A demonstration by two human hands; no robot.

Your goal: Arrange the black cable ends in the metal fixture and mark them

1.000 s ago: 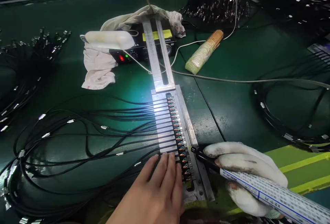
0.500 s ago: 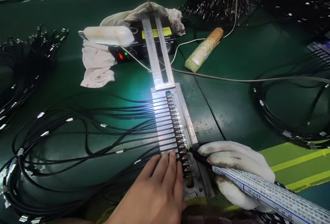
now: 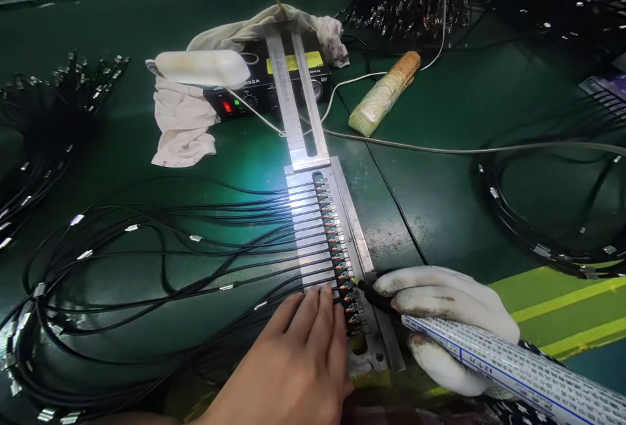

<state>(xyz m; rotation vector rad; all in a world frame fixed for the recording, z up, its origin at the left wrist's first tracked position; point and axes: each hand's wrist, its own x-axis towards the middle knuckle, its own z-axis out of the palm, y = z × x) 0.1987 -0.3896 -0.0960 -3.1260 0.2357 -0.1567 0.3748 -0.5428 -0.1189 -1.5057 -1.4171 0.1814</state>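
Several black cables lie side by side across a metal fixture, their stripped ends and small connectors in a row along its slot. My bare left hand lies flat on the fixture's lower part, fingers stretched over the cables there. On the right, my gloved right hand grips a white printed tube with a black nozzle. The nozzle's tip is at the connectors in the lower half of the row; whether it touches them cannot be made out.
Behind the fixture stands a black control box with cloth and a white cylinder. A wrapped bundle lies right of it. Cable coils and heaps of cables are around the green table.
The whole view has shifted very slightly. Both hands and the tube keep nearly the same place at the fixture.
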